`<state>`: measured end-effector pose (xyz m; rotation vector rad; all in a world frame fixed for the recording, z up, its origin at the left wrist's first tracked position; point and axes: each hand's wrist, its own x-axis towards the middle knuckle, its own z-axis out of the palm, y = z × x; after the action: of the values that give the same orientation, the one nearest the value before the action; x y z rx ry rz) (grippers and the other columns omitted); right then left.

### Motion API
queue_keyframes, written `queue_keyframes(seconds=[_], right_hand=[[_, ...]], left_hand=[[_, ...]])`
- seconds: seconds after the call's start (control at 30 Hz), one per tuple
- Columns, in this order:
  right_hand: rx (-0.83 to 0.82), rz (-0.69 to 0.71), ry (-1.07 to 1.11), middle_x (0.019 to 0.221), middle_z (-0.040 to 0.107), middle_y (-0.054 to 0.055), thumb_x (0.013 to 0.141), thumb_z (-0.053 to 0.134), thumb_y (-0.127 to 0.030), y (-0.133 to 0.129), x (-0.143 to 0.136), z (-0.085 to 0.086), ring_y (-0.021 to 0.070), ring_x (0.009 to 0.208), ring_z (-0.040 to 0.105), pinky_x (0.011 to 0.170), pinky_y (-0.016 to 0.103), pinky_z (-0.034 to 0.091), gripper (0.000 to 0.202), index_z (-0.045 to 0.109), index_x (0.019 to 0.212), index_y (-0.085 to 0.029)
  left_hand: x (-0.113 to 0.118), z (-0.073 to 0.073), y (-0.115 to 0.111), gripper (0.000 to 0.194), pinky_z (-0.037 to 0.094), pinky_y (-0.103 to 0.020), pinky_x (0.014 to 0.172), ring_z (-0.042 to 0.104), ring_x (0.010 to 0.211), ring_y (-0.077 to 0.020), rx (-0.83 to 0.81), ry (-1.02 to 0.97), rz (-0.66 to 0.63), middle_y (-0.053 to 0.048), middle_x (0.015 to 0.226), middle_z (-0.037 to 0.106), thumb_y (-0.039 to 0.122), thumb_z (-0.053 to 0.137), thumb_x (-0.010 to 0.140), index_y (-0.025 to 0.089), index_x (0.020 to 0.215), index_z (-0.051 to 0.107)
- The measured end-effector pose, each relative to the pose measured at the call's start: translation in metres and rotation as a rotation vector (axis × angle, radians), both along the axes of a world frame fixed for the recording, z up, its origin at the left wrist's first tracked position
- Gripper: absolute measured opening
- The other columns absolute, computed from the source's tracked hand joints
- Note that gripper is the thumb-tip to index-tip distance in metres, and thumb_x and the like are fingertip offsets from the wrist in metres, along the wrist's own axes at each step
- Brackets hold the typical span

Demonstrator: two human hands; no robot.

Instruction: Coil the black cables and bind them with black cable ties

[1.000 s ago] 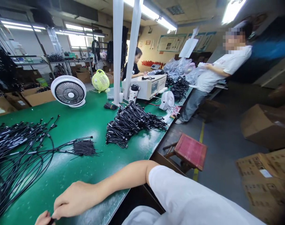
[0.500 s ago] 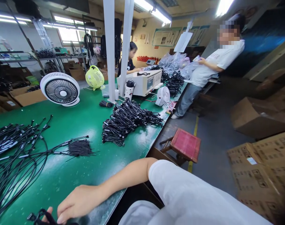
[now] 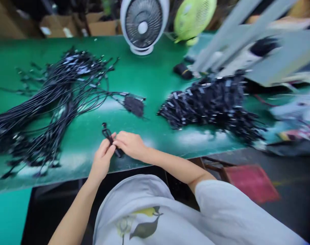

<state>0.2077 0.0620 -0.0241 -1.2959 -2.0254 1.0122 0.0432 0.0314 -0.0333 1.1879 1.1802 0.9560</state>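
Note:
A small folded bundle of black cable is between my hands, near the front edge of the green table. My left hand pinches it from the left, and my right hand grips it from the right, fingertips nearly touching. Its looped end points up and away from me. Beyond my hands lies a small pile of thin black ties. Long loose black cables spread over the left side. To the right sits a heap of bundled black cables, blurred by motion.
A white fan and a yellow-green fan stand at the table's far edge. A dark banded bundle lies near grey posts at the right. A red stool is on the floor at the lower right.
The view has swung left and down, so both hands and the cable bundle now show in full near the middle. The co-workers and the floor boxes at the right have left the view.

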Motion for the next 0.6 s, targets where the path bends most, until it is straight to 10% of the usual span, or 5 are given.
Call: queue_keyframes(seconds=[0.13,0.3,0.47,0.6], right_hand=[[0.391,-0.071,-0.165,0.119,0.055,0.017,0.091,0.046,-0.061,0.002,0.003,-0.015,0.0256,0.116,0.051,0.097,0.042,0.043,0.052,0.058,0.113,-0.015],[0.622,0.237,-0.296,0.127,0.054,0.009,0.096,0.037,-0.059,0.016,0.01,-0.007,0.0273,0.128,0.043,0.112,0.062,0.018,0.047,0.058,0.122,-0.026],[0.542,0.404,-0.476,0.091,0.057,0.008,0.098,0.028,-0.055,0.029,0.018,-0.012,0.019,0.086,0.052,0.093,0.043,0.04,0.053,0.065,0.095,-0.017],[0.48,0.392,-0.582,0.087,0.055,0.009,0.1,0.029,-0.048,0.022,0.021,-0.021,0.0177,0.076,0.047,0.066,0.031,0.032,0.048,0.063,0.09,-0.016]], left_hand=[[-0.005,0.003,0.0,0.044,0.049,-0.029,0.08,0.06,0.085,-0.0168,-0.215,-0.22,0.005,-0.008,0.112,0.064,0.039,0.065,0.082,0.017,0.12,0.066],[-0.01,0.008,-0.001,0.028,0.046,-0.026,0.068,0.052,0.069,-0.0135,-0.289,-0.266,-0.046,-0.003,0.08,0.062,0.037,0.068,0.079,0.014,0.095,0.071],[-0.028,0.001,-0.004,0.043,0.05,-0.031,0.086,0.062,0.089,-0.0165,-0.315,-0.265,-0.06,-0.007,0.111,0.063,0.045,0.069,0.082,0.019,0.116,0.063],[-0.042,-0.001,-0.011,0.037,0.048,-0.032,0.092,0.064,0.098,-0.0187,-0.179,-0.087,-0.046,-0.005,0.11,0.065,0.035,0.074,0.079,0.021,0.112,0.062]])
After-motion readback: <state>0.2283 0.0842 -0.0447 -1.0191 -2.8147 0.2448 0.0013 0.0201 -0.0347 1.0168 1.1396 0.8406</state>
